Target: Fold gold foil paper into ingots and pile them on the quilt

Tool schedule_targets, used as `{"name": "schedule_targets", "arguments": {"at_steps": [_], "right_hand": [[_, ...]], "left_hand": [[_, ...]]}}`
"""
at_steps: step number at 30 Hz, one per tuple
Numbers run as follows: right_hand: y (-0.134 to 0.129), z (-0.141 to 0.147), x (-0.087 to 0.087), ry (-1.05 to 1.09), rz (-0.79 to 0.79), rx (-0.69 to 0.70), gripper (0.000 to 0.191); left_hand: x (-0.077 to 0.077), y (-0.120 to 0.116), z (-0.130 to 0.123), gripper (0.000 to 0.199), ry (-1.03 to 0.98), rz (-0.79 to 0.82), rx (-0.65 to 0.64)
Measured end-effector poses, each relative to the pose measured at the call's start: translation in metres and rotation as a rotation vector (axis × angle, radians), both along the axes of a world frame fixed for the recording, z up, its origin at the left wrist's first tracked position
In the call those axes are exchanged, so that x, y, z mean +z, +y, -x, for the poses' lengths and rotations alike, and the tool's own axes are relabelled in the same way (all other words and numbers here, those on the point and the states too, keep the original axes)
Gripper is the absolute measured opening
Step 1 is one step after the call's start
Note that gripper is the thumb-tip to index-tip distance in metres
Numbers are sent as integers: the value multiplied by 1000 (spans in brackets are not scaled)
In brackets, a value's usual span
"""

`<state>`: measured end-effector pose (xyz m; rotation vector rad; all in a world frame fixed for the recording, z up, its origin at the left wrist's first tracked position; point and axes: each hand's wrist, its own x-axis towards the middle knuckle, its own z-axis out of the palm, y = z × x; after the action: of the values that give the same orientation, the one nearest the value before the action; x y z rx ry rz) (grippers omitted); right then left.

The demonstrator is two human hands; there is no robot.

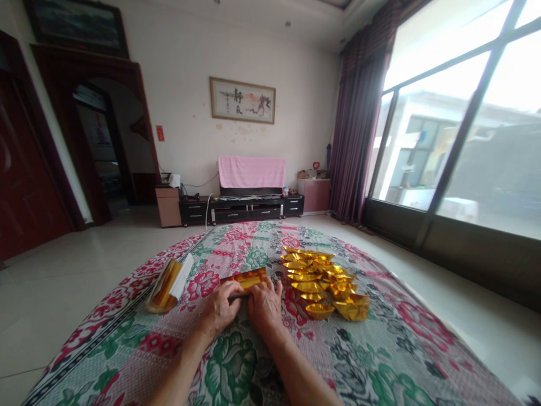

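A gold foil paper sheet [245, 280] lies on the patterned cloth in front of me, its near edge folded up into a narrow grey strip. My left hand [220, 307] pinches the left end of that fold between thumb and fingers. Close beside it, my right hand [265, 304] grips the fold's right end, with its outer fingers resting over the sheet. To the right sit several gold paper ingots [319, 277], nested in rows. At the left, a curled stack of foil paper [169, 285] shows gold inside and white outside.
A floral tablecloth [232, 361] in pink, green and grey covers the rounded surface under my hands. Beyond it stands a low black TV cabinet [249, 213], with a pink cloth [252, 172] draped over the screen. Large windows [465, 141] and a purple curtain [357, 129] line the right side.
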<state>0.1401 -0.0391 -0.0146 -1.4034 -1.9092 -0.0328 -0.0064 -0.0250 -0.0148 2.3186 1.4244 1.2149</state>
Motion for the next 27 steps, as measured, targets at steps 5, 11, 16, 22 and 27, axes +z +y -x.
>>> {"name": "schedule_targets", "arguments": {"at_steps": [5, 11, 16, 22, 27], "right_hand": [[1, -2, 1, 49, -18, -2, 22], [0, -2, 5, 92, -67, 29, 17], [-1, 0, 7, 145, -120, 41, 18], [-2, 1, 9, 226, -183, 48, 19], [-2, 1, 10, 263, -224, 73, 18]], "left_hand": [[1, 3, 10, 43, -140, 178, 66], [-3, 12, 19, 50, -281, 236, 74], [5, 10, 22, 40, -272, 308, 108], [11, 9, 26, 44, -336, 395, 129], [17, 8, 26, 48, -488, 391, 85]]}}
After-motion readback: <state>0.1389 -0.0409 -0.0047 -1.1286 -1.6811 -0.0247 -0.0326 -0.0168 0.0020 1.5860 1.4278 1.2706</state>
